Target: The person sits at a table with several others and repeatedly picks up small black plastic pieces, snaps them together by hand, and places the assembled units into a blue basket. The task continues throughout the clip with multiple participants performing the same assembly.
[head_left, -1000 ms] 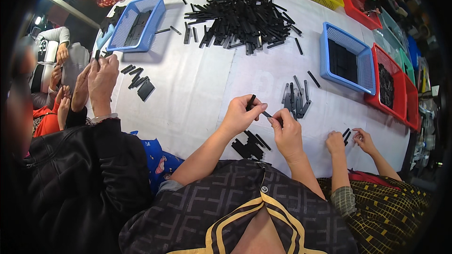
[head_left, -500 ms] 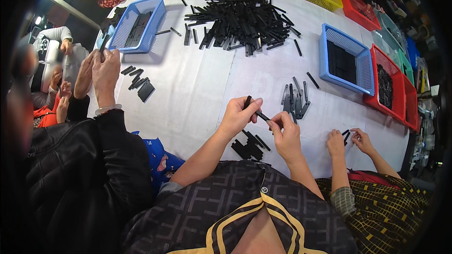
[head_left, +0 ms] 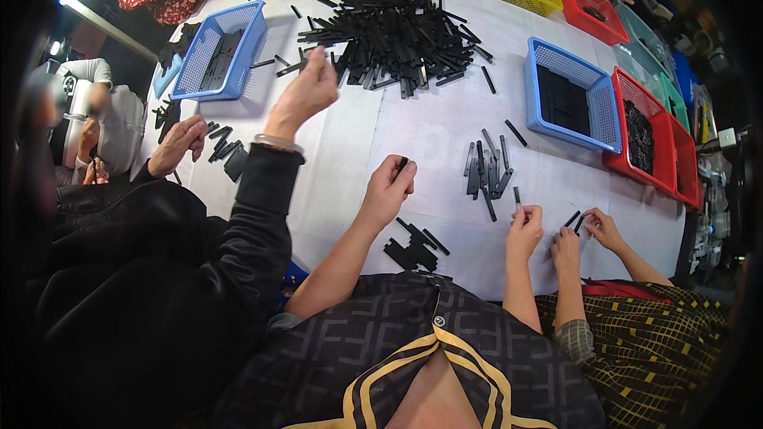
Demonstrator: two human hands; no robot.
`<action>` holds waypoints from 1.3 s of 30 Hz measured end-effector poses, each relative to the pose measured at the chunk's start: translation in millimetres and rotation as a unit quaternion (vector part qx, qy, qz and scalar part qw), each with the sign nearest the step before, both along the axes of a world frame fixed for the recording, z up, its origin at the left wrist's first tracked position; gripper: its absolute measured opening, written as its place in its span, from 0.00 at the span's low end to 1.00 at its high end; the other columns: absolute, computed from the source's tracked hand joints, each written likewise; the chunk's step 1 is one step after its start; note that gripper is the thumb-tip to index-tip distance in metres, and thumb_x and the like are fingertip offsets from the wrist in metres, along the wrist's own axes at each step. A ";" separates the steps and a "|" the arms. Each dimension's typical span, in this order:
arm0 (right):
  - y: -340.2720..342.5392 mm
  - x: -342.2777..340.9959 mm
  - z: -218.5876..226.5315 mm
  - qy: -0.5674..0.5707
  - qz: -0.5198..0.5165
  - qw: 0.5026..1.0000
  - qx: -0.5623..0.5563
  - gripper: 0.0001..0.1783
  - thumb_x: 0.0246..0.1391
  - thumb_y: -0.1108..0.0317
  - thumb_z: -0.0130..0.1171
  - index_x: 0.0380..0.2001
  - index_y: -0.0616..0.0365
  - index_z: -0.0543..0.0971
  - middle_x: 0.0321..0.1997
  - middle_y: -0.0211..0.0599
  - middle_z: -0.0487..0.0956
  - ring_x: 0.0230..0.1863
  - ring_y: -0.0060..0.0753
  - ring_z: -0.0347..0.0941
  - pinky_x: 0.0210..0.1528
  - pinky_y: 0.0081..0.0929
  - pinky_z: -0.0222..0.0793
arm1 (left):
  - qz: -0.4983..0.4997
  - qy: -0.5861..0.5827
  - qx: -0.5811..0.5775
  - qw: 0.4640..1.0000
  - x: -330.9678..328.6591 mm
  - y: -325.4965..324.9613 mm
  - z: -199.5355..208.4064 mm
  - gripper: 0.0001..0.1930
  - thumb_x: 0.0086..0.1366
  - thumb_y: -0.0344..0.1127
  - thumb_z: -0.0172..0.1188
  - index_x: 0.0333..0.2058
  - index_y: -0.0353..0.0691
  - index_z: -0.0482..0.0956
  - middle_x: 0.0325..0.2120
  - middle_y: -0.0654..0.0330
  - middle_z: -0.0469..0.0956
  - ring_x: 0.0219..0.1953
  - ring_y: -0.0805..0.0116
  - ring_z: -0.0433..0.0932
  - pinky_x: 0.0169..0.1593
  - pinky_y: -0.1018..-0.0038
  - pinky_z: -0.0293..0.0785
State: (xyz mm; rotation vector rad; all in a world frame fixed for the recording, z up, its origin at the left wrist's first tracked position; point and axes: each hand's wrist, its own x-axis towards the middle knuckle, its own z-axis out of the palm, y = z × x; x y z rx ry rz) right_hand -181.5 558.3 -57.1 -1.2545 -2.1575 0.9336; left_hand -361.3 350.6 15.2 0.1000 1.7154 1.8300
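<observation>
My left hand is closed around a short black strip, whose end shows beside the thumb. Farther right, my right hand pinches another slim dark strip that points up from its fingertips. A cluster of flat black pieces lies on the table just below my left hand. Between and beyond my hands is a loose group of dark strips, some with small holes. A single strip rests a little farther off.
A large heap of black strips covers the far middle of the white table. Blue baskets, red baskets and yellow baskets stand around it. A left neighbour's hand reaches toward the heap; a right neighbour's hands hold strips.
My hands have parted: the right moved right and down with a strip, the left slightly left. The left neighbour's hands separated, one swinging toward the heap.
</observation>
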 end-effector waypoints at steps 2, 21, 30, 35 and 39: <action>15.4 7.3 -14.2 -0.029 -0.039 0.998 0.041 0.09 0.52 0.66 0.54 0.25 0.60 0.69 0.18 0.39 0.74 0.21 0.40 0.72 0.25 0.34 0.65 | 0.001 -0.030 0.036 0.999 6.6 -4.7 4.7 0.11 0.63 0.39 0.51 0.28 0.38 0.72 0.19 0.65 0.69 0.17 0.82 0.62 0.21 0.84 0.57; -80.7 -40.0 108.6 0.131 0.317 0.806 -0.483 0.13 0.59 0.64 0.46 0.27 0.63 0.73 0.17 0.28 0.70 0.19 0.16 0.64 0.22 0.15 0.58 | -0.096 -0.153 0.117 0.977 44.3 21.3 40.4 0.19 0.68 0.43 0.41 0.37 0.33 0.76 0.26 0.64 0.72 0.29 0.77 0.67 0.35 0.78 0.67; -81.8 -35.4 111.8 0.115 0.299 0.784 -0.531 0.15 0.59 0.62 0.47 0.23 0.62 0.72 0.14 0.27 0.68 0.15 0.16 0.61 0.19 0.15 0.56 | -0.121 0.026 0.071 0.990 45.4 19.5 22.9 0.14 0.62 0.39 0.53 0.23 0.36 0.74 0.18 0.65 0.71 0.20 0.80 0.66 0.23 0.84 0.60; -79.1 -31.3 124.4 0.117 0.296 0.704 -0.635 0.15 0.59 0.63 0.46 0.24 0.63 0.71 0.14 0.30 0.67 0.16 0.20 0.62 0.21 0.17 0.58 | -0.030 -0.018 0.048 0.998 25.6 16.2 20.0 0.21 0.64 0.45 0.49 0.21 0.34 0.76 0.13 0.67 0.68 0.16 0.82 0.62 0.21 0.83 0.56; -75.6 -27.7 118.8 0.199 0.288 0.547 -0.760 0.17 0.61 0.61 0.41 0.26 0.62 0.70 0.13 0.31 0.66 0.16 0.26 0.62 0.26 0.22 0.59 | -0.108 -0.011 0.094 0.990 13.8 5.4 36.2 0.19 0.66 0.44 0.46 0.28 0.34 0.77 0.16 0.68 0.69 0.20 0.82 0.63 0.25 0.84 0.57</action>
